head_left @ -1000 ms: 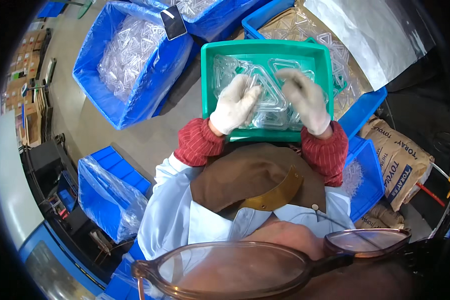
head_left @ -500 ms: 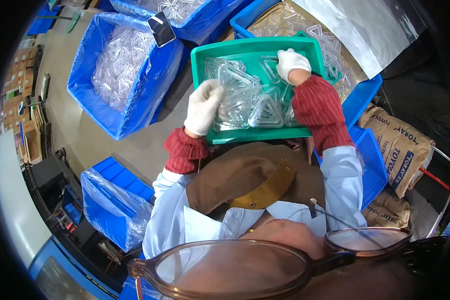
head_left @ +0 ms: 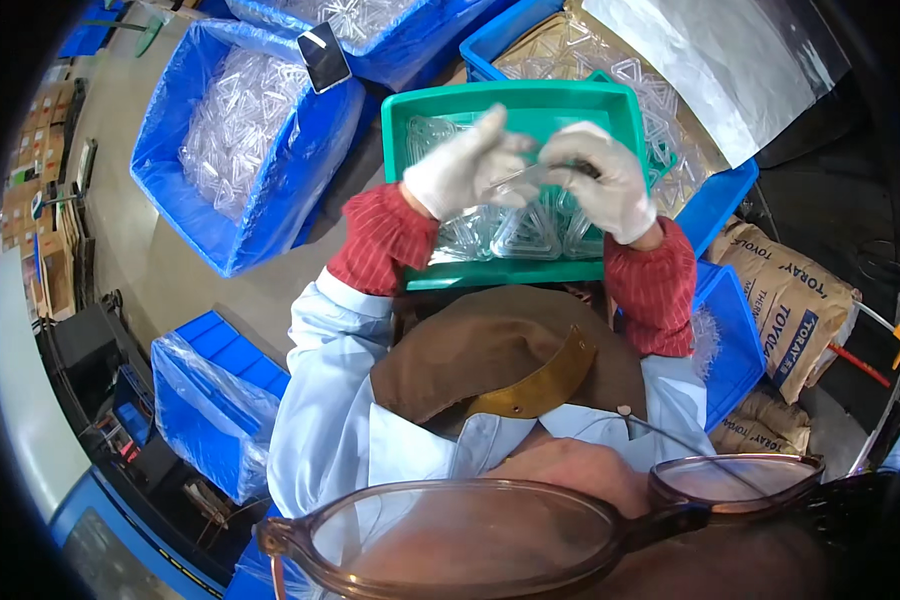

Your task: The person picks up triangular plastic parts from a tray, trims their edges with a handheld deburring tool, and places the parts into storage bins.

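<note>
Both my hands wear white gloves and hover over the green tray [head_left: 515, 272]. My right hand [head_left: 610, 185] is closed on a clear plastic piece [head_left: 518, 181], likely one of the triangles, seen nearly edge-on. The fingers of my left hand [head_left: 465, 168] meet the piece's left end, while its thumb stands apart, so that hand looks open. Clear triangles [head_left: 528, 235] lie stacked inside the tray along its near side. More of them [head_left: 430, 132] sit at the tray's left, partly covered by my left hand.
Lined blue bins [head_left: 238, 150] full of clear pieces stand to the left and far side; a phone [head_left: 324, 57] rests on one rim. At the right are a blue crate [head_left: 725, 205], a silvery sheet [head_left: 720, 70] and brown sacks [head_left: 785, 300]. Another blue bin [head_left: 220, 400] stands lower left.
My hands have come together over the tray's middle. The left moved right and its thumb spread; the right drew back from the far right side with a clear piece in its fingers.
</note>
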Available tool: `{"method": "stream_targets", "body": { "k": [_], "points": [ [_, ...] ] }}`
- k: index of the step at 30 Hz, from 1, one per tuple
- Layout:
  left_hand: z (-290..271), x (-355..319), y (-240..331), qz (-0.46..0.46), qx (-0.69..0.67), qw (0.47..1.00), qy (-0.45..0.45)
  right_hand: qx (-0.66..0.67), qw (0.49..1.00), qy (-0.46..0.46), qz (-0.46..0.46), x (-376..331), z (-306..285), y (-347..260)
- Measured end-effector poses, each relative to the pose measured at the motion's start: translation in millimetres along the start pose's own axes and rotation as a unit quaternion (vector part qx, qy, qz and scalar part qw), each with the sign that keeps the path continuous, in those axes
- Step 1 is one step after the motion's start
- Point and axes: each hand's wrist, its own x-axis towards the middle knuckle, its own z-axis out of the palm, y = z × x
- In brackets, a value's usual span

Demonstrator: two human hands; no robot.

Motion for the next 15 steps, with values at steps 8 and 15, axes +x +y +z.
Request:
{"method": "stream_targets", "body": {
  "k": [8, 15],
  "points": [
    [20, -11, -38, 0.256, 0.046, 0.922, 0.288, -0.031, 0.994, 0.106, -0.003, -28, 23, -5],
    [33, -18, -39, 0.248, 0.063, 0.915, 0.312, -0.047, 0.996, 0.052, -0.062, -31, 29, 2]
  ]
}}
